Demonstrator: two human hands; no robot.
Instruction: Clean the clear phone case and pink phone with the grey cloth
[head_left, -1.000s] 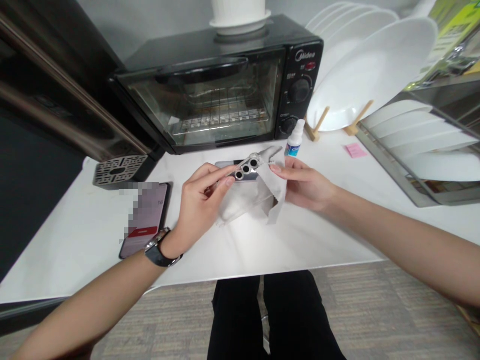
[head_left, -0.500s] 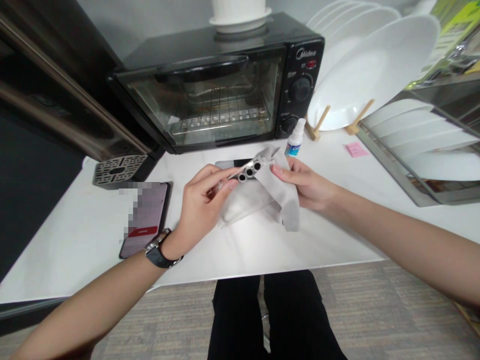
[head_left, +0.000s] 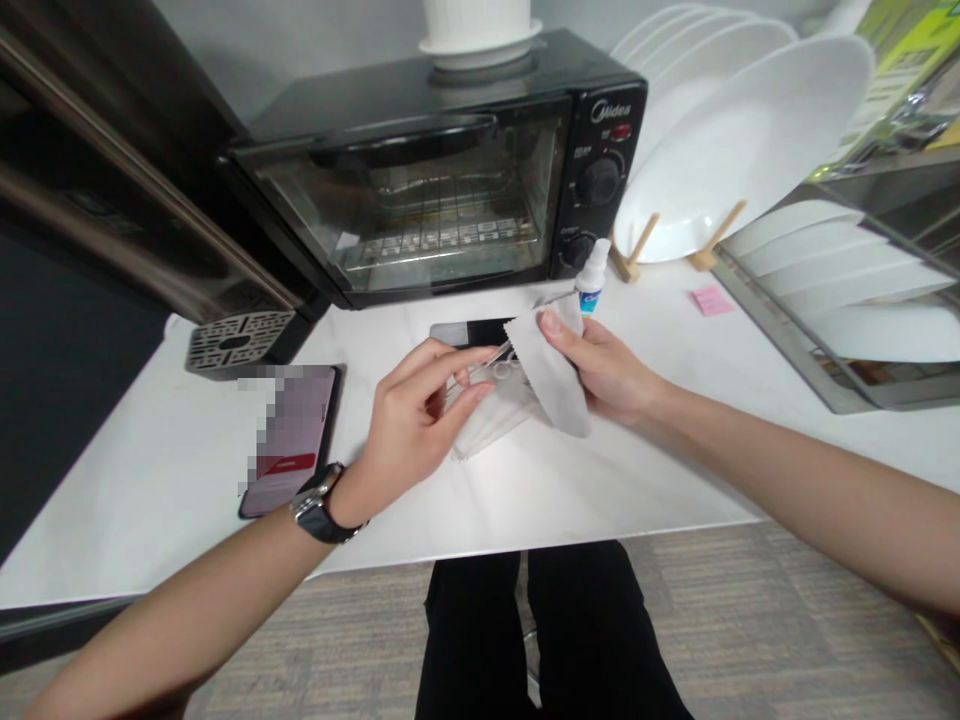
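In front of the black toaster oven (head_left: 442, 180), a person's two bare hands work close together just above the white countertop (head_left: 585, 490). The left hand (head_left: 431, 400) pinches a clear case (head_left: 495, 415) between thumb and fingers; the case is tilted in front of the oven's door, with small rings near its upper end, partly covered. The right hand (head_left: 600, 365) grasps a grey cloth (head_left: 551, 380), its thumb pressed on top, and the cloth drapes over the case's ringed end, below the right part of the oven's front. A black watch (head_left: 322, 505) circles the left wrist. Behind the fingers, nearer the oven, lies a flat grey-and-black object (head_left: 487, 330), partly hidden. A small white spray bottle (head_left: 592, 280) with a blue label stands just before the oven's control panel, its lower part beside the right hand. A phone (head_left: 292, 490) lies forward of the oven's left end, its screen partly masked by blurred blocks, and a metal drip tray (head_left: 240, 340) sits beside the oven's lower left corner. To the oven's right, large white plates (head_left: 750, 140) stand in a wooden holder (head_left: 637, 250), with a pink note (head_left: 711, 300) in front of them. A white pot (head_left: 480, 25) on a saucer rests on the oven's top.
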